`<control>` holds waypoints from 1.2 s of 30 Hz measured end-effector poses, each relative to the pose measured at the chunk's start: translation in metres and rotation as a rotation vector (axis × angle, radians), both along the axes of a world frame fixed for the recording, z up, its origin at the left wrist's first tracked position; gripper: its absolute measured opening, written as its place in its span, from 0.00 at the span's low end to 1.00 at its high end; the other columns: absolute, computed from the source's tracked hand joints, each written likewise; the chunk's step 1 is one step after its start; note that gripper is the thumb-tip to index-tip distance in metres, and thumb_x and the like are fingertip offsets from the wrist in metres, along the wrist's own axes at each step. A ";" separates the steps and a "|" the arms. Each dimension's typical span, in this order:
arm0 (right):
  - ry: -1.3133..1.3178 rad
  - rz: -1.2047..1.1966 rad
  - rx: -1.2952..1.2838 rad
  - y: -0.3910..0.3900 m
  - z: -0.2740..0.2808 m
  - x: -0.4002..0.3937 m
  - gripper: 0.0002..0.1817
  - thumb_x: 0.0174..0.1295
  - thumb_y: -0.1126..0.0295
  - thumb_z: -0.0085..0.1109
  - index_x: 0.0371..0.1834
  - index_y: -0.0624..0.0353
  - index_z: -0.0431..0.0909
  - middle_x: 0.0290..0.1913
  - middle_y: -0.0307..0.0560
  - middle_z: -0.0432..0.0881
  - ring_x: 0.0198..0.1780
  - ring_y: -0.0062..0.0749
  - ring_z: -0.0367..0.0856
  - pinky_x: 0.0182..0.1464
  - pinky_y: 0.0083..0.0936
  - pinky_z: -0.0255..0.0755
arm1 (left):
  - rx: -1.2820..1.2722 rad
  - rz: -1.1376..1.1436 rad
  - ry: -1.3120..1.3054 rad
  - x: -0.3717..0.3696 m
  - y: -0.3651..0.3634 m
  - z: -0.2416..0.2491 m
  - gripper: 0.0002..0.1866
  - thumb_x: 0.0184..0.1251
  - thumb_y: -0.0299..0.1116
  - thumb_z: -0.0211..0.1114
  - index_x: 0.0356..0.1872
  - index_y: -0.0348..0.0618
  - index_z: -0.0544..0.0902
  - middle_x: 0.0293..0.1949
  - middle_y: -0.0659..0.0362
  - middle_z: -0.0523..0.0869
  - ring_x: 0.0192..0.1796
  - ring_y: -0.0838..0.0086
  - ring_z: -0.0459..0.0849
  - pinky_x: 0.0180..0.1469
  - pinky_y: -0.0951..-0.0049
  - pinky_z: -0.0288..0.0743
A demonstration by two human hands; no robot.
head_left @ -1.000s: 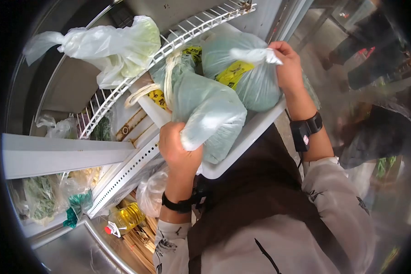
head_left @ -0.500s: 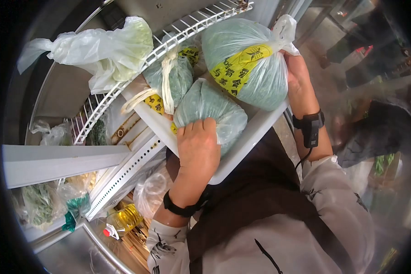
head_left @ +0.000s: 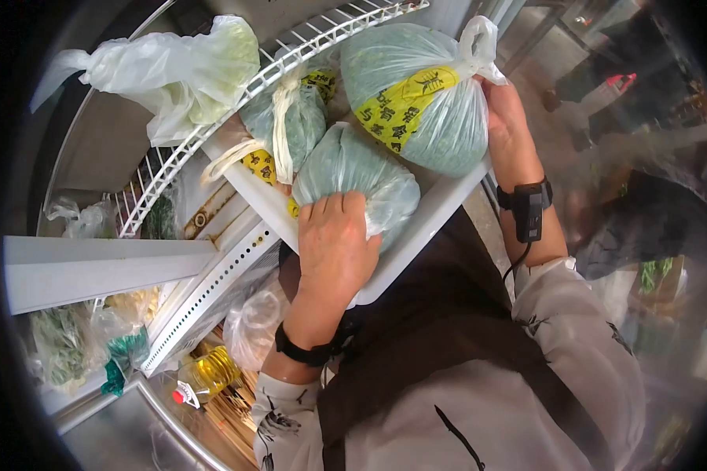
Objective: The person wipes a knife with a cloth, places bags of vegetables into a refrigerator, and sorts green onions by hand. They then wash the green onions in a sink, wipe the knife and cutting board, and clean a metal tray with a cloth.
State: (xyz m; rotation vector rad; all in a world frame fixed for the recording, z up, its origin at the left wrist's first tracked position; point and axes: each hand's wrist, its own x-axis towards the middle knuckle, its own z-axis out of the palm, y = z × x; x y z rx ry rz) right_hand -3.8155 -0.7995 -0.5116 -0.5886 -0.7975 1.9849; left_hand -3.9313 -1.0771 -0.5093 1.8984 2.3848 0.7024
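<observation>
A white plastic tray (head_left: 428,238) holds clear plastic bags packed with something green. My left hand (head_left: 335,242) reaches over the tray's near-left side, its fingers curled into the top of the near bag (head_left: 352,166). At the right, my right hand (head_left: 511,129) is at the knotted neck of a large round bag (head_left: 416,98) with a yellow printed band; its thumb side meets the knot and most fingers are hidden behind the bag. A smaller bag (head_left: 294,118) with cream-coloured ties sits at the tray's left.
Left of the tray runs a white wire shelf (head_left: 165,177), with a pale knotted bag (head_left: 173,74) on it. A white frame bar (head_left: 106,267) crosses the lower left. Below stand an oil bottle (head_left: 210,377) and bagged greens (head_left: 63,341).
The whole view has shifted slightly, so tray, bags and hands appear a little higher and further left. Both hands keep about the same places on their bags.
</observation>
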 end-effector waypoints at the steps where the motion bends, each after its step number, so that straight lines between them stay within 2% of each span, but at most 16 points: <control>1: 0.019 0.036 0.021 0.003 -0.002 0.001 0.14 0.65 0.73 0.45 0.48 0.70 0.73 0.44 0.57 0.79 0.44 0.44 0.80 0.47 0.41 0.78 | 0.001 -0.005 -0.010 0.000 -0.001 0.000 0.18 0.41 0.30 0.70 0.34 0.40 0.74 0.33 0.50 0.78 0.40 0.56 0.77 0.45 0.62 0.65; 4: 0.058 0.039 -0.030 0.004 -0.008 0.002 0.12 0.65 0.71 0.46 0.46 0.67 0.74 0.43 0.54 0.79 0.41 0.40 0.80 0.46 0.38 0.77 | 0.017 -0.017 -0.028 -0.001 -0.002 0.001 0.19 0.40 0.30 0.70 0.35 0.39 0.74 0.33 0.50 0.78 0.40 0.56 0.77 0.46 0.62 0.65; 7: 0.023 0.012 0.023 0.007 -0.014 0.002 0.11 0.62 0.73 0.48 0.45 0.64 0.74 0.40 0.51 0.80 0.36 0.35 0.79 0.42 0.31 0.77 | 0.036 -0.030 -0.037 -0.001 -0.002 0.001 0.19 0.41 0.30 0.70 0.36 0.39 0.74 0.33 0.50 0.78 0.40 0.56 0.77 0.46 0.62 0.65; 10: -0.053 0.038 0.215 -0.006 -0.006 0.002 0.11 0.56 0.77 0.50 0.42 0.65 0.76 0.35 0.47 0.80 0.32 0.28 0.78 0.37 0.23 0.74 | 0.043 -0.038 -0.047 -0.001 -0.002 0.001 0.19 0.41 0.31 0.70 0.36 0.39 0.74 0.33 0.50 0.78 0.40 0.56 0.77 0.46 0.62 0.65; 13: -0.330 -0.050 0.492 -0.020 0.006 0.007 0.10 0.52 0.79 0.52 0.37 0.65 0.79 0.31 0.43 0.80 0.32 0.23 0.77 0.34 0.19 0.70 | 0.060 -0.038 -0.049 -0.002 -0.003 0.000 0.19 0.42 0.34 0.71 0.36 0.38 0.74 0.33 0.50 0.78 0.39 0.56 0.76 0.46 0.62 0.65; 16: -0.832 -0.052 0.759 -0.032 0.025 0.012 0.07 0.51 0.79 0.54 0.32 0.66 0.80 0.30 0.41 0.79 0.32 0.19 0.76 0.33 0.17 0.68 | 0.075 -0.053 -0.060 -0.003 -0.005 0.001 0.20 0.45 0.38 0.71 0.35 0.37 0.75 0.33 0.50 0.78 0.39 0.56 0.76 0.46 0.62 0.65; 17: -0.881 -0.028 0.817 -0.026 0.023 0.015 0.07 0.51 0.77 0.55 0.32 0.67 0.81 0.30 0.41 0.80 0.31 0.19 0.76 0.32 0.17 0.68 | 0.078 -0.067 -0.066 -0.003 -0.006 0.005 0.20 0.46 0.40 0.70 0.36 0.37 0.76 0.33 0.50 0.78 0.39 0.56 0.76 0.46 0.62 0.65; 21: -0.946 0.023 0.919 -0.017 0.014 0.019 0.08 0.51 0.77 0.54 0.33 0.66 0.81 0.31 0.44 0.79 0.33 0.24 0.76 0.36 0.20 0.69 | 0.184 -0.076 -0.094 -0.002 -0.005 0.004 0.18 0.51 0.43 0.68 0.33 0.37 0.78 0.31 0.53 0.77 0.39 0.58 0.74 0.46 0.63 0.64; 24: -1.003 -0.046 1.083 -0.027 0.015 0.020 0.09 0.51 0.77 0.53 0.34 0.64 0.81 0.35 0.47 0.78 0.36 0.31 0.77 0.40 0.22 0.69 | 0.301 -0.069 -0.165 -0.008 -0.004 0.006 0.18 0.55 0.42 0.66 0.39 0.37 0.80 0.35 0.52 0.78 0.43 0.55 0.74 0.49 0.62 0.64; 27: -1.046 -0.129 1.271 -0.052 0.029 0.026 0.12 0.51 0.78 0.51 0.38 0.63 0.80 0.39 0.49 0.78 0.41 0.40 0.76 0.45 0.27 0.69 | 0.409 -0.015 -0.011 -0.021 -0.001 0.029 0.16 0.56 0.38 0.65 0.42 0.39 0.80 0.39 0.53 0.80 0.48 0.56 0.75 0.53 0.61 0.64; 29: -1.074 -0.251 1.465 -0.064 0.034 0.027 0.15 0.50 0.79 0.50 0.41 0.61 0.80 0.41 0.49 0.77 0.44 0.44 0.74 0.48 0.30 0.69 | 0.394 -0.079 -0.045 -0.030 0.006 0.037 0.14 0.57 0.34 0.64 0.43 0.38 0.80 0.41 0.51 0.80 0.48 0.55 0.76 0.53 0.62 0.66; 32: -0.878 -0.361 1.610 -0.073 0.037 0.023 0.19 0.47 0.80 0.51 0.45 0.59 0.78 0.44 0.49 0.77 0.48 0.47 0.72 0.51 0.34 0.68 | 0.269 -0.103 -0.189 -0.035 0.024 0.042 0.14 0.57 0.30 0.63 0.44 0.38 0.79 0.43 0.50 0.81 0.49 0.54 0.76 0.52 0.62 0.69; 34: -0.862 -0.328 1.616 -0.074 0.036 0.024 0.18 0.48 0.79 0.54 0.45 0.59 0.78 0.46 0.49 0.76 0.48 0.46 0.72 0.51 0.35 0.67 | 0.163 -0.112 -0.289 -0.039 0.044 0.038 0.15 0.56 0.29 0.64 0.45 0.36 0.79 0.44 0.49 0.80 0.50 0.53 0.75 0.51 0.60 0.70; 36: -0.870 -0.329 1.617 -0.076 0.036 0.022 0.17 0.48 0.77 0.58 0.44 0.58 0.78 0.45 0.49 0.77 0.48 0.46 0.72 0.51 0.34 0.67 | 0.158 -0.148 -0.206 -0.041 0.064 0.035 0.16 0.55 0.29 0.64 0.46 0.36 0.78 0.44 0.48 0.80 0.50 0.52 0.75 0.51 0.60 0.71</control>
